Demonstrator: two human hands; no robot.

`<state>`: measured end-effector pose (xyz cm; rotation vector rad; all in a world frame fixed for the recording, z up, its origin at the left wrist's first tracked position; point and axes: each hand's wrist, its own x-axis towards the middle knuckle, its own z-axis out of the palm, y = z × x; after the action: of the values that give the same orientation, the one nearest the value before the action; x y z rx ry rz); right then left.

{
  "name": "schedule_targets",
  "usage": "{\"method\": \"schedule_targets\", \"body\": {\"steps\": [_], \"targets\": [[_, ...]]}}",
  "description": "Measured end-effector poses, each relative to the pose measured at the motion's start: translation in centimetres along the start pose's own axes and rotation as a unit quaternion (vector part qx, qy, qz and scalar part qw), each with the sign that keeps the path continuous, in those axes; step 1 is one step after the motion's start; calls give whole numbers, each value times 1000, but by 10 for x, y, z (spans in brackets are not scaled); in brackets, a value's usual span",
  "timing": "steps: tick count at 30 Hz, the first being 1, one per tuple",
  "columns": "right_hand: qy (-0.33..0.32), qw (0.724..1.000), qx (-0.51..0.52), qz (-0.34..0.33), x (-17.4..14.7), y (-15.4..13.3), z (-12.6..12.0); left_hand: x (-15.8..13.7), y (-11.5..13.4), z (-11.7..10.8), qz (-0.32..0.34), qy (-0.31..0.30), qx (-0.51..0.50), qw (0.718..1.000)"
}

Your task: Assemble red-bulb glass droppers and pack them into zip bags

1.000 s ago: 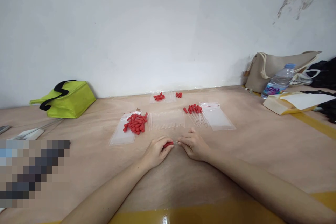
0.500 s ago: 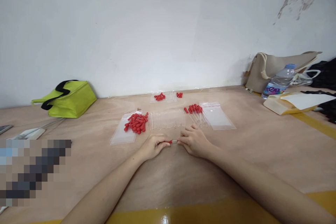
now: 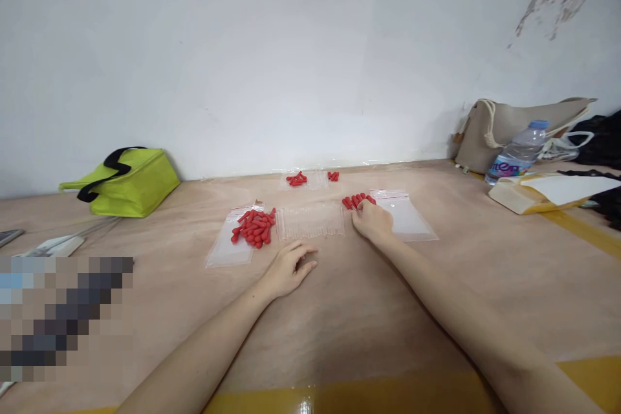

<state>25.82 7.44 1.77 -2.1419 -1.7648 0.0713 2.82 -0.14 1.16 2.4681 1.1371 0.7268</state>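
My left hand (image 3: 288, 269) rests low over the table, empty, with thumb and fingers apart. My right hand (image 3: 372, 220) is curled at the row of red-bulbed droppers (image 3: 359, 198), its fingertips closed on a dropper that the hand mostly hides. Between the hands and the wall lies a row of clear thin tubes (image 3: 310, 221), side by side. Left of the tubes, a heap of red rubber bulbs (image 3: 253, 228) sits partly on a clear zip bag (image 3: 227, 242). Another clear zip bag (image 3: 410, 217) lies flat just right of my right hand.
Farther back are two small groups of red bulbs (image 3: 297, 178) on clear plastic. A lime-green bag (image 3: 138, 181) stands at left. At right are a water bottle (image 3: 518, 152), a beige bag (image 3: 519, 119) and an opened paper packet (image 3: 543, 194). The white wall (image 3: 291, 65) bounds the table.
My right hand has moved away and to the right with the dropper, over to the row of droppers. The left hand has let go of its red bulb and opened.
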Motion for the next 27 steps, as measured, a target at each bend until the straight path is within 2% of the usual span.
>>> {"method": "schedule_targets", "body": {"steps": [9,20,27], "targets": [[-41,999,19,28,1,-11,0,1,1,-1,15,-4,-14,1000],[-7,999,25,-23,-3,-8,0,0,1,-1,11,-2,-18,1000],[-46,999,-10,-22,-5,-20,4,0,1,-1,11,-2,-18,1000]]}}
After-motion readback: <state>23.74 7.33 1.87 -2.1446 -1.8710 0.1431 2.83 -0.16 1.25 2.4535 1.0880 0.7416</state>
